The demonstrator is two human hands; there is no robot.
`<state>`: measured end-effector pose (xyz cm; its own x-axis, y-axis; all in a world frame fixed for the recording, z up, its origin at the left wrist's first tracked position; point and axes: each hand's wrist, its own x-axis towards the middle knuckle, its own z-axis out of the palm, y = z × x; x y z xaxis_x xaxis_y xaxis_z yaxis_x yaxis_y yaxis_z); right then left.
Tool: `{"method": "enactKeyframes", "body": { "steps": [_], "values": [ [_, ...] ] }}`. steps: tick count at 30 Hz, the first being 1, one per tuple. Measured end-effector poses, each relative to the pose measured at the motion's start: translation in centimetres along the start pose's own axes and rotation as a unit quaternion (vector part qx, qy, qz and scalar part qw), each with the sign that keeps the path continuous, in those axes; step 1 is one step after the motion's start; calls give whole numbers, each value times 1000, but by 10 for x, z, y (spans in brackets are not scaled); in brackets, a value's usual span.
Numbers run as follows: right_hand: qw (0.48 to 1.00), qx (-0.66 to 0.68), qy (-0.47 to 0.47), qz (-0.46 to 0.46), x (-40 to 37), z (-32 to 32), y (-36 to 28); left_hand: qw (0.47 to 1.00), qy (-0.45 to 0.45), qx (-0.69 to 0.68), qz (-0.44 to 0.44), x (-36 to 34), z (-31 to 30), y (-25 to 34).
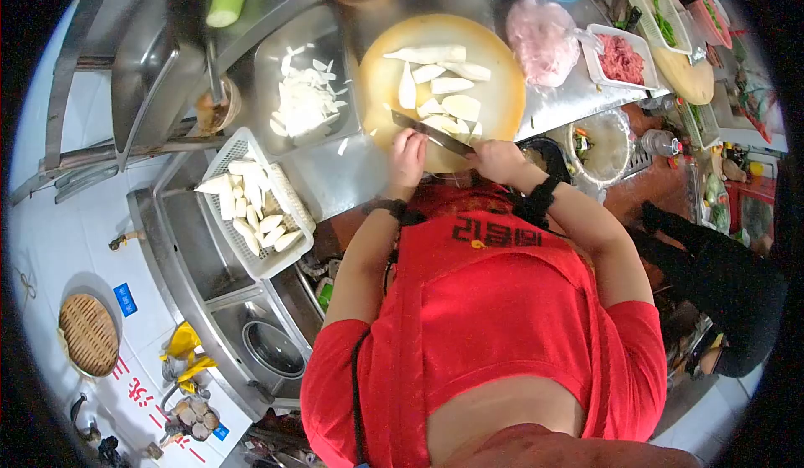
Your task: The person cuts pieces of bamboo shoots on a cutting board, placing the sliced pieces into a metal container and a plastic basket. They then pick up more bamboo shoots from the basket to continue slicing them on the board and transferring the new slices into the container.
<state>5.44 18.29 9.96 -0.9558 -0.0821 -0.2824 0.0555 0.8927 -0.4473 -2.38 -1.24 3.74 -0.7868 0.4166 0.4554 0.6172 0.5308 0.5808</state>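
Note:
A round cutting board [505, 57] with a yellow rim lies on the steel counter, holding several peeled white water bamboo pieces [452, 85]. At its near edge, my right hand [500, 163] grips the handle of a dark-bladed kitchen knife [435, 136]. The blade slants across the board toward the far left. My left hand [408, 158] is at the board's near-left edge, its fingers closed right beside the blade. What sits between those fingers is too small to make out. Thin white slices [306, 98] fill a steel tray [342, 41] left of the board.
On the left, a white plastic basket [303, 217] of more peeled pieces stands by the steel sink [213, 254]. To the right are a bag of pink meat [540, 41] and a white container [649, 59] of minced meat [621, 59]. A person in black [712, 275] is at right.

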Motion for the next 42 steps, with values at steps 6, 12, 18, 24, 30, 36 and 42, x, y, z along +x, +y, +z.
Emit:
{"method": "enactKeyframes", "body": {
  "steps": [6, 12, 18, 24, 30, 36, 42],
  "values": [
    [998, -50, 10, 31, -26, -50, 8, 1000, -12, -9, -15, 3, 4, -1],
    [994, -89, 49, 43, -69, -111, 24, 997, -70, -2, -10, 10, 5, 6],
    [975, -195, 101, -23, -111, -134, 57, 981, -180, 54, 38, 34, 12, 22],
    [953, -276, 109, -68, -115, -107, 66, 987, -152, 39, 21, 35, 36, 22],
    [980, -150, 122, -54, -67, -42, 36, 991, -132, 10, 17, 33, 39, 17],
    [983, -94, 147, -64, -64, -47, 25, 997, -71, -27, 18, 35, 29, 15],
    [963, -117, 214, -114, -49, -103, -10, 998, 42, -33, 14, 83, -31, 39]
  ]
}}
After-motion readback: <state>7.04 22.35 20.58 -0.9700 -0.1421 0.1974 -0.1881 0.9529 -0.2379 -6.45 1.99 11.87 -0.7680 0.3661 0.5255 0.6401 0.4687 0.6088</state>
